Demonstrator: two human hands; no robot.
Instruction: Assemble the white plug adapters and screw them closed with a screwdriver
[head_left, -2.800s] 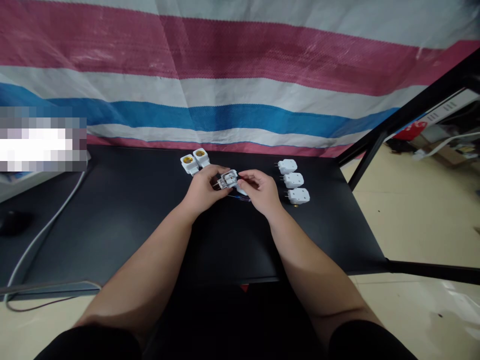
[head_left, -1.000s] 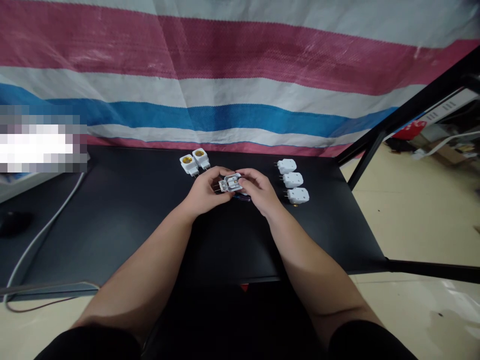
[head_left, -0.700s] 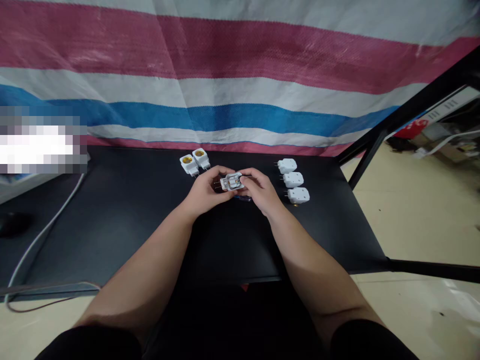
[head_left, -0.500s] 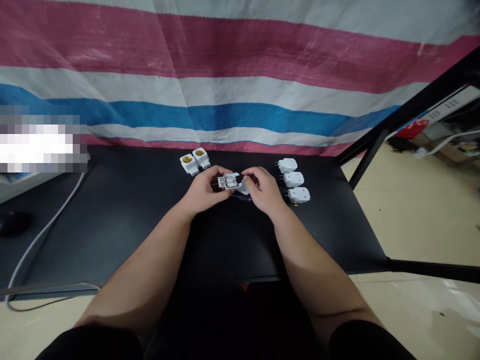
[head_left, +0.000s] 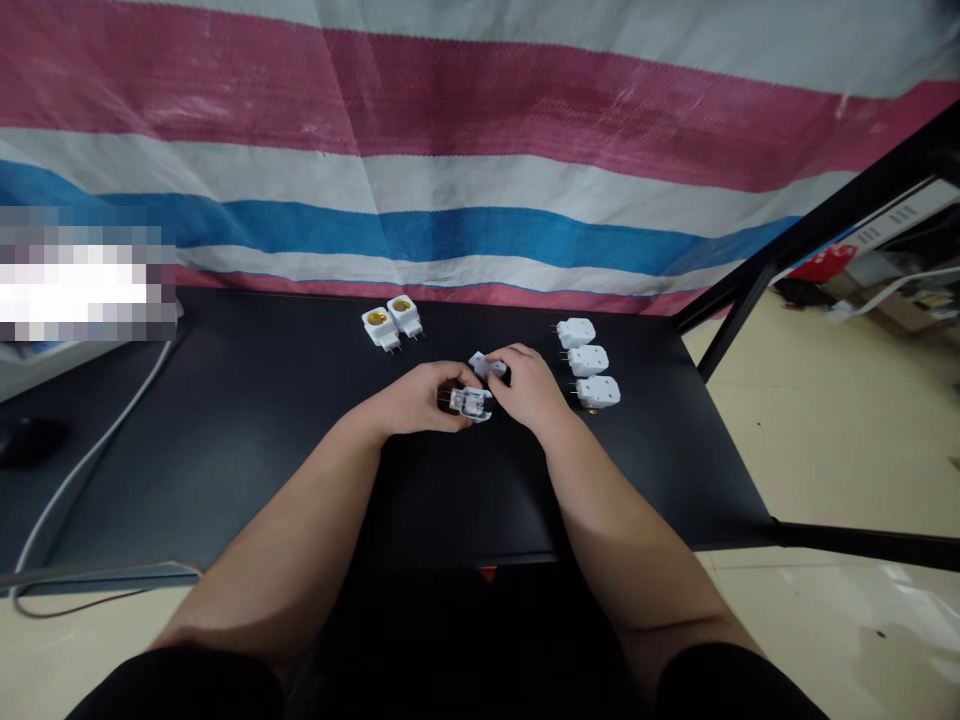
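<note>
My left hand (head_left: 421, 398) is closed around an opened white plug-in lamp socket (head_left: 472, 403), its metal prongs toward the palm and its inner parts showing. Just beyond it, a white plastic cover (head_left: 486, 366) is pinched between the thumb and fingers of my right hand (head_left: 527, 383). Two white lamp sockets with brass-coloured threads (head_left: 391, 320) lie side by side, farther back to the left. To the right of my right hand, three white plug-in sockets (head_left: 588, 360) form a column with their prongs pointing left.
A small brass-coloured piece (head_left: 592, 411) lies by the nearest socket on the right. On the black table (head_left: 247, 400) are a grey cable (head_left: 97, 455) and a dark mouse (head_left: 28, 440) at the left. Behind hangs a striped sheet (head_left: 480, 235); a black frame (head_left: 750, 290) borders the right.
My left hand has brought the opened socket nearer to me and slightly right. My right hand has gone down a little and now has the white cover, previously behind the socket, between its fingers.
</note>
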